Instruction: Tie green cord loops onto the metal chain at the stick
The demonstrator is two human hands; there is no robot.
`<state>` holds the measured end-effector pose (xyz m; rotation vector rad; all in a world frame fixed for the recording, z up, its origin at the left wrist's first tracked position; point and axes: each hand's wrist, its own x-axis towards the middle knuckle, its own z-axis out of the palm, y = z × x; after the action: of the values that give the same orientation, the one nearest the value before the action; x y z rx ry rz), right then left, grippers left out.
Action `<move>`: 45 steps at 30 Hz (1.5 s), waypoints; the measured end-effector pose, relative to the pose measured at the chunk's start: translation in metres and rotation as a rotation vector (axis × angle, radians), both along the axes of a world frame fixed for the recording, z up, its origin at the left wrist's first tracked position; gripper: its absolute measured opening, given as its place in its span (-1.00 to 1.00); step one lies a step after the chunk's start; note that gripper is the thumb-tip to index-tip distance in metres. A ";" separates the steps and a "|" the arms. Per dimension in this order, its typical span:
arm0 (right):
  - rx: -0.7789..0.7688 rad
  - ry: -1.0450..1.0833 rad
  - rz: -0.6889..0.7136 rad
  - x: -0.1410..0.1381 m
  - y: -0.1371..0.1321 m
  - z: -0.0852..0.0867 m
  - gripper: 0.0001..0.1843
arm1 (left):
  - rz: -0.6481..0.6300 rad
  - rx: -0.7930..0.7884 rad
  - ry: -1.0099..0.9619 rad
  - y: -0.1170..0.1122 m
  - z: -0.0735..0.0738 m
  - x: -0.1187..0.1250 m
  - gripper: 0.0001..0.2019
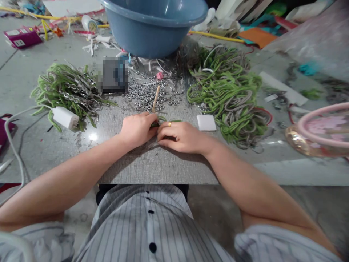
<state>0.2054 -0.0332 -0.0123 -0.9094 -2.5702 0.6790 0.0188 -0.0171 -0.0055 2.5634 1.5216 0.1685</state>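
Note:
Both hands meet low over the table's near middle. My left hand [139, 128] is closed, its fingertips on a short piece of green cord [162, 119]. Facing it, my right hand [182, 137], with a gold ring, has its fingers curled in and pinched at the same cord; the exact grip is hidden. Just beyond my fingers lie a thin wooden stick [156, 98] and many small metal rings [141, 91]. A bundle of green and grey cords with metal chains [65, 87] rests to the left. On the right is a larger heap of green and grey cords [231, 98].
A blue basin [155, 32] stands at the back. Left are a white charger plug [65, 118] with its cable and a purple box [23, 37]. A white square [206, 123] lies beside my right hand. A pink hoop-shaped object [324, 125] is at far right.

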 end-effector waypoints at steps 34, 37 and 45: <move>0.130 -0.047 -0.371 -0.005 0.010 -0.014 -0.74 | -0.010 -0.085 -0.054 0.004 0.003 -0.006 -0.72; 0.118 -0.047 -0.314 -0.002 0.012 -0.012 -0.79 | -0.010 -0.087 -0.060 0.004 0.003 -0.006 -0.72; 0.141 -0.008 -0.228 -0.002 0.020 -0.016 -0.82 | 0.000 -0.067 -0.033 0.004 0.002 -0.004 -0.73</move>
<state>0.2035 -0.0136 -0.0286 -1.1351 -2.4342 0.4242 0.0147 -0.0134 -0.0033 2.4967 1.4902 0.1568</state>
